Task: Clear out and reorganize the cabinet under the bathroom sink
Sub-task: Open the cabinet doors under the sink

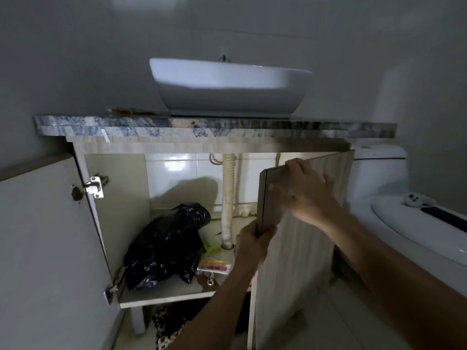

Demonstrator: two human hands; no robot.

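The right forearm reaches in from the lower right, nearest the camera, and the right hand (302, 190) lies flat with spread fingers against the outer face of the right cabinet door (298, 248), near its top edge. The left hand (252, 242) comes up from below and is closed around the free edge of that same door, fingers wrapped onto its inner side. The door stands partly open and tilted.

The left cabinet door (38, 248) is swung wide open at the left, with a metal hinge (94, 187) near its top. Above, a stone countertop (126, 126) carries a white basin (227, 89). To the right stands a white toilet (394, 198), with a small white object on its lid; what that object is cannot be told.

Inside the cabinet (161, 291), a black plastic bag (164, 246) sits on the shelf at the left. A corrugated drain hose (228, 198) runs down behind it. Just right of the bag lies a small packet (214, 266) with red and yellow print, and a metal fitting (210, 280) lies in front of it.
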